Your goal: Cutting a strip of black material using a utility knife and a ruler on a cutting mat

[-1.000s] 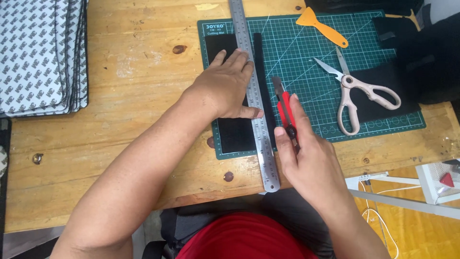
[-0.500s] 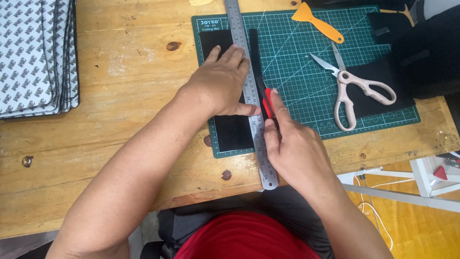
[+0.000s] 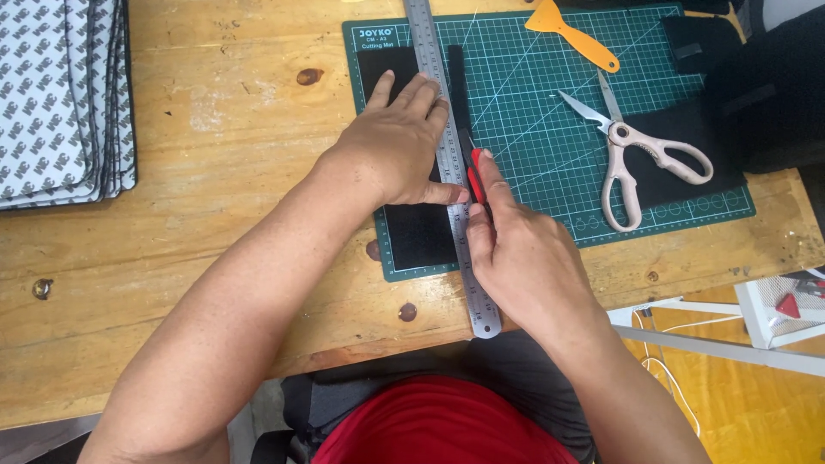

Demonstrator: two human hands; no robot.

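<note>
Head view: left hand (image 3: 400, 142) is pressing flat, pinning steel ruler (image 3: 447, 163) over black sheet (image 3: 417, 232); right hand (image 3: 520, 258) is pinching red cutter (image 3: 475, 176) against its edge.

left hand (image 3: 397, 146) flat on steel ruler (image 3: 449, 163) | right hand (image 3: 520, 258) grips red knife (image 3: 475, 174)

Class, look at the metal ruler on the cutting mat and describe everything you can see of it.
The steel ruler is long, narrow and silver-grey, with fine graduation marks and a rounded near end with a hole. It lies flat, running from the mat's far edge past its near edge onto the wooden table. The left hand presses it onto black material; the right hand holds a red cutter along its right edge.
</note>
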